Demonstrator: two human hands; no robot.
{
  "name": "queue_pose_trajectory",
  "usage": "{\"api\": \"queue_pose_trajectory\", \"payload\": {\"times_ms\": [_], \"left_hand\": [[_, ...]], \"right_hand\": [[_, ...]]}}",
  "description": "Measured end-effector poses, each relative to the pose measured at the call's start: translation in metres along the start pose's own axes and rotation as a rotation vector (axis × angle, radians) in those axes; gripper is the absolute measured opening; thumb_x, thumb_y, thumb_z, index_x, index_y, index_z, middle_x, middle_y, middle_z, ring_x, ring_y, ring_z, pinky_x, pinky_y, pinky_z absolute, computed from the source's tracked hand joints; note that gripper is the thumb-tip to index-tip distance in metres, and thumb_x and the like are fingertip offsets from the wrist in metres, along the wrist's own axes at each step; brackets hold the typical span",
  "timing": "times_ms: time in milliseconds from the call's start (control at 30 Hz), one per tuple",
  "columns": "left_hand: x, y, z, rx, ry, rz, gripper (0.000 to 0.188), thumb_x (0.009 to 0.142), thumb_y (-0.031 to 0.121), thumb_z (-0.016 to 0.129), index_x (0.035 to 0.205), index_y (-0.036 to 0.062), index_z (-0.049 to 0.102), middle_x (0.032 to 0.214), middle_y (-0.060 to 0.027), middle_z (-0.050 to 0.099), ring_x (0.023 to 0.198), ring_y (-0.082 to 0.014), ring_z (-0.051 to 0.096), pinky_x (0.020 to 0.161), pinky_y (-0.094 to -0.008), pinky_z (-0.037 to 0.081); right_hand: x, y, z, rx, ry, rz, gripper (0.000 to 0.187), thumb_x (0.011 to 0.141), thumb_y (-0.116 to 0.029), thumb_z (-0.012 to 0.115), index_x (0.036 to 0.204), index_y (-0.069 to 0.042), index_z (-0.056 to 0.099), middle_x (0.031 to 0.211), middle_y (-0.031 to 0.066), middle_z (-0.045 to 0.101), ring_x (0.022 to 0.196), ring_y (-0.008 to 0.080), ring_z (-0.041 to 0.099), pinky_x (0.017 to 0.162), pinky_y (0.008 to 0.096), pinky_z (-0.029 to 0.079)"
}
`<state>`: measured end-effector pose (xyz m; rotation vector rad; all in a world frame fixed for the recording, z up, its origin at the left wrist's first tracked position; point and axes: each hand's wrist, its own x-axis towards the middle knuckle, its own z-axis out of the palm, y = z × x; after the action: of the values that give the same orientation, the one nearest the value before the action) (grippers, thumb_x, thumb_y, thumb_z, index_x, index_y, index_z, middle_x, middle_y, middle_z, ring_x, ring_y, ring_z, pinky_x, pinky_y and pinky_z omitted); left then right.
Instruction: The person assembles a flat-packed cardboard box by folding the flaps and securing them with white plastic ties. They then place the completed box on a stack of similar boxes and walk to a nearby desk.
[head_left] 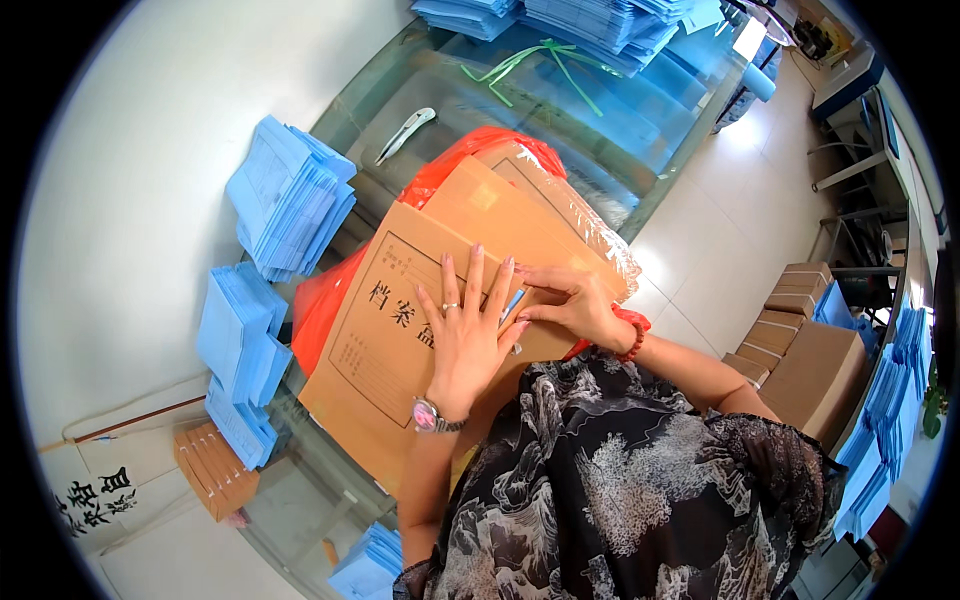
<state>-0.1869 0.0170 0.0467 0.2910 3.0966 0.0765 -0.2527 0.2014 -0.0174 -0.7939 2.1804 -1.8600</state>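
Note:
A brown cardboard file box (365, 390), flat-looking and printed with dark characters, lies tilted on top of a stack. My left hand (468, 325), with a ring and a wristwatch, rests on it, palm down and fingers spread. Close to its fingertips, my right hand (575, 305), wearing a red bead bracelet, has its fingers curled at the box's edge. By its thumb and forefinger shows a small blue strip (514, 302); what the fingers pinch is partly hidden. Under the top box lie another brown box (500, 212) and red plastic wrapping (325, 310).
A white box cutter (405, 135) lies on the glass tabletop (400, 85) beyond the boxes. Green string (545, 58) sits near piles of blue folders (600, 25). More blue folder stacks (290, 195) stand along the wall at left. Cardboard cartons (815, 360) stand at the right.

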Motion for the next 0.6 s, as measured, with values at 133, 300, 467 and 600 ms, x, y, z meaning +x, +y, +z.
{"api": "queue_pose_trajectory", "payload": {"times_ms": [133, 300, 467, 600], "left_hand": [[0.018, -0.020, -0.008, -0.122, 0.001, 0.224, 0.071, 0.093, 0.048, 0.060, 0.152, 0.0162, 0.039, 0.156, -0.0147, 0.032, 0.149, -0.0418, 0.022, 0.115, -0.0696, 0.011], [0.023, -0.031, 0.013, -0.296, 0.179, 0.287, 0.061, 0.091, 0.049, 0.062, 0.137, 0.0119, 0.051, 0.137, -0.0121, 0.048, 0.141, -0.0366, 0.034, 0.117, -0.0637, 0.013], [0.025, -0.029, 0.019, -0.466, 0.291, 0.308, 0.051, 0.089, 0.046, 0.066, 0.123, 0.0090, 0.055, 0.128, -0.0142, 0.052, 0.135, -0.0383, 0.041, 0.117, -0.0624, 0.018], [0.023, -0.029, 0.023, -0.576, 0.360, 0.329, 0.042, 0.087, 0.035, 0.068, 0.116, 0.0079, 0.054, 0.124, -0.0154, 0.053, 0.131, -0.0407, 0.044, 0.116, -0.0620, 0.021]], "right_hand": [[-0.004, -0.005, 0.000, 0.025, 0.009, 0.070, 0.048, 0.075, -0.014, 0.086, 0.118, 0.001, 0.071, 0.122, 0.0144, 0.070, 0.110, 0.0246, 0.069, 0.096, 0.0329, 0.054], [-0.008, -0.014, 0.003, 0.341, 0.055, 0.285, 0.045, 0.080, -0.011, 0.083, 0.121, 0.000, 0.069, 0.125, 0.0126, 0.069, 0.113, 0.0197, 0.067, 0.098, 0.0336, 0.053], [-0.018, -0.009, 0.014, 0.474, 0.091, 0.264, 0.058, 0.085, -0.007, 0.079, 0.137, 0.001, 0.055, 0.143, 0.0108, 0.055, 0.129, 0.0179, 0.054, 0.108, 0.0342, 0.047], [-0.025, -0.004, 0.025, 0.439, 0.189, 0.250, 0.064, 0.082, -0.014, 0.083, 0.137, -0.001, 0.055, 0.138, 0.0120, 0.059, 0.122, 0.0172, 0.058, 0.104, 0.0327, 0.048]]}}
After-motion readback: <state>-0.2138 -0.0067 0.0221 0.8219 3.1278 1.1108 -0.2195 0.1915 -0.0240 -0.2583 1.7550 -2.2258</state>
